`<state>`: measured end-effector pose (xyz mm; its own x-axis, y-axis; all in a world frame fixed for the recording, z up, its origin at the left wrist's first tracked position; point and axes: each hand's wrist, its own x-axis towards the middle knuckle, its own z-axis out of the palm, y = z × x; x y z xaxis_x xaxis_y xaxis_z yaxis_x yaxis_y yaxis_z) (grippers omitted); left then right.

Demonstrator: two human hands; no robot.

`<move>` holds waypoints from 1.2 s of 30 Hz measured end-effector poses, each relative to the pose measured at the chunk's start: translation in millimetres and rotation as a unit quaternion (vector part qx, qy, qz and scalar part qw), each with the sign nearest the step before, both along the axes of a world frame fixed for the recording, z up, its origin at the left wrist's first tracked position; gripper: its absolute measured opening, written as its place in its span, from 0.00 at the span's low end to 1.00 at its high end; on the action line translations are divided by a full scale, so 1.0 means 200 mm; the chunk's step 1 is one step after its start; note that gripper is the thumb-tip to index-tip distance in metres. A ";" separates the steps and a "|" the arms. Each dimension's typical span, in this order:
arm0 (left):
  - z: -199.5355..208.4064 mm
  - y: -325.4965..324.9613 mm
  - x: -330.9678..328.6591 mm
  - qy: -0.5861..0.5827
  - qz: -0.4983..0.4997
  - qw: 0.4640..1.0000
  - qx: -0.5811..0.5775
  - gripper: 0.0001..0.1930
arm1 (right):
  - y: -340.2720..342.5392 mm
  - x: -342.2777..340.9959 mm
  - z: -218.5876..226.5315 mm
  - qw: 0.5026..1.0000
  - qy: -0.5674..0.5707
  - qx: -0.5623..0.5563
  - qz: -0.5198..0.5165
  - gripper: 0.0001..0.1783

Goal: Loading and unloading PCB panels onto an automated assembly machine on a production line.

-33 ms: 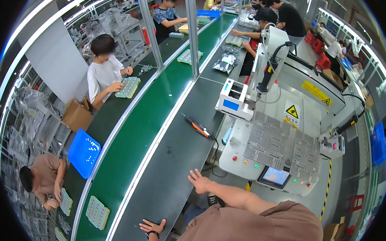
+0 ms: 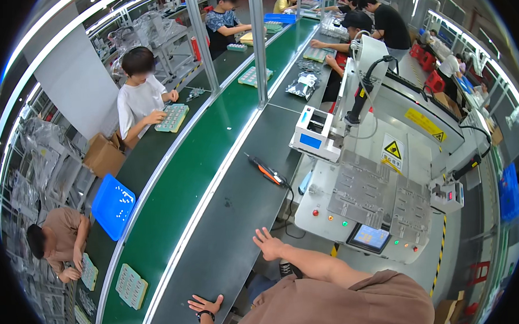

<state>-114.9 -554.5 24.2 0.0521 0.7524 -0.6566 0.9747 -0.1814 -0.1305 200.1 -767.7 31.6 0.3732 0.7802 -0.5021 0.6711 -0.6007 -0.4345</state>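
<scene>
While the left hand [image 2: 205, 304] and right hand [image 2: 268, 245] show a splayed, empty grip at the dark, flat surface [image 2: 233, 221], the orange-and-black, pen-shaped power screwdriver [image 2: 270, 173] lying near its edge could fall if the dangling black cord [image 2: 292, 195] snagged.

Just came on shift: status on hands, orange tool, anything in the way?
Left hand and right hand open, empty, at the dark table. Orange tool lies untouched. Its cord hangs over the table edge.
</scene>
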 end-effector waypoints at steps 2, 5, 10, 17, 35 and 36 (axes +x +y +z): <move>0.00 0.00 0.01 0.001 -0.007 1.000 0.006 0.73 | -0.01 0.00 -0.01 1.000 -0.020 -0.002 0.007 0.44; 0.00 0.01 0.00 -0.001 -0.011 1.000 0.005 0.73 | 0.00 0.00 -0.02 1.000 -0.028 -0.004 0.009 0.44; 0.01 0.00 0.01 -0.005 -0.009 1.000 0.001 0.73 | 0.00 0.00 0.02 1.000 0.005 -0.007 -0.003 0.43; -0.02 0.01 -0.01 0.000 -0.024 1.000 0.007 0.73 | 0.00 0.00 0.03 1.000 0.002 -0.009 -0.008 0.43; 0.00 0.00 0.00 0.005 -0.022 1.000 0.006 0.73 | 0.01 -0.01 0.00 1.000 0.007 -0.006 -0.018 0.43; 0.00 0.00 0.00 0.011 -0.026 1.000 0.010 0.73 | 0.01 -0.01 0.00 1.000 0.007 -0.007 -0.016 0.43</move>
